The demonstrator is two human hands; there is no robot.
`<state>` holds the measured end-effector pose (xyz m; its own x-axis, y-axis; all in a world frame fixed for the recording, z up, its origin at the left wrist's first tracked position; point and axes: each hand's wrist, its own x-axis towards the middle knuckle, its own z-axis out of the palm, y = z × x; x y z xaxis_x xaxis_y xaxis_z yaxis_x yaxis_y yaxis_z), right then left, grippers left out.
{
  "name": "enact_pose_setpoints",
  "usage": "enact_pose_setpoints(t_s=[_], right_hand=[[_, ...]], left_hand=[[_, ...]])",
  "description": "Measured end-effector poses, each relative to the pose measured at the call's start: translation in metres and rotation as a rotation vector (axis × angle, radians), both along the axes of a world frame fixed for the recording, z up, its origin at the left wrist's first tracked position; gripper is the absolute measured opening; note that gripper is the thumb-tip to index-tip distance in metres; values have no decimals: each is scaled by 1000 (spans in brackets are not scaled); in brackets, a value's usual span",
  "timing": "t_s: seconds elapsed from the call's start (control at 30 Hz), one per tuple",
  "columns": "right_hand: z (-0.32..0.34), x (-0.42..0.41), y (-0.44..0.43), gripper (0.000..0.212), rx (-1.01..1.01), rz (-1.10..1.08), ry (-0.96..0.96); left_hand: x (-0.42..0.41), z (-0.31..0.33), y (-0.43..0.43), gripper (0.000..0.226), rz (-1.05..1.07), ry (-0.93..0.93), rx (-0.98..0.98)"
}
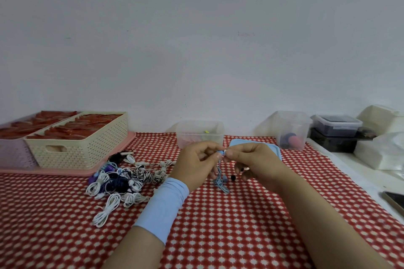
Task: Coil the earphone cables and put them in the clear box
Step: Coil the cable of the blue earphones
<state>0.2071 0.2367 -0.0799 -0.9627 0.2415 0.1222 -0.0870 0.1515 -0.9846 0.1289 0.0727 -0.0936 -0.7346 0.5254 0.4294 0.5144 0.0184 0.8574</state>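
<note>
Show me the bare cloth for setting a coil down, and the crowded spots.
Bare cloth: front centre, nearer than the blue earphone cable; front left, nearer than the earphone pile; right of the right hand, toward the white counter. Crowded: the pile beside the cream basket, and before the clear box, where the left hand and right hand pinch the cable.

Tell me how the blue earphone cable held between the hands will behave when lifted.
Probably floppy: the blue earphone cable dangles in loose loops below where the left hand and right hand pinch it. Likely very light, since a mere pinch holds it up. Its loops may tangle or uncoil if released.
</note>
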Motion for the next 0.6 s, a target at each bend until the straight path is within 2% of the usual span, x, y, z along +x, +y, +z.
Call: enact_pose_setpoints(t_s=[0.17, 0.43, 0.6], right_hand=[[1, -1, 1, 5, 29, -43, 78], [5, 1, 1, 7, 306, -125, 216], [2, -2, 0, 6, 432, -112, 229]], left_hand=[[-1, 0, 1, 17, -22, -76, 15], [-1, 2, 0, 14, -54, -215, 34], [-2, 3, -2, 10, -15, -147, -27]])
